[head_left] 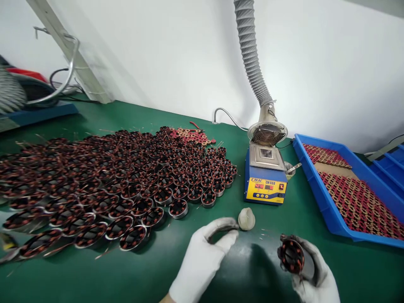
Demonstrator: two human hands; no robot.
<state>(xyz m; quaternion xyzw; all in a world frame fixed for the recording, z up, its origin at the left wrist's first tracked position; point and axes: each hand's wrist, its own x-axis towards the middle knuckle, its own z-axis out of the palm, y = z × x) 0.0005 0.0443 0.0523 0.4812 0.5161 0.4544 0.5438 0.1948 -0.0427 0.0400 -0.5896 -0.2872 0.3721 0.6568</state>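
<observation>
Wound stator coil [291,255], copper windings facing the camera, gripped by the gloved right hand [311,273] low over the green worktop [94,277]. Left hand [205,256], gloved, fingers [225,235] curled loosely and holding nothing, beside a small pale roll [246,219]. Behind: blue-and-yellow solder pot [265,179]; left, massed coils [104,181]; right, blue tray [318,198].

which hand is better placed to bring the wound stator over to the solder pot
The right hand. It already holds a wound stator and is on the same side as the blue solder pot. The left hand is empty, farther left, nearer the small pale object and the rows of stators.
</observation>
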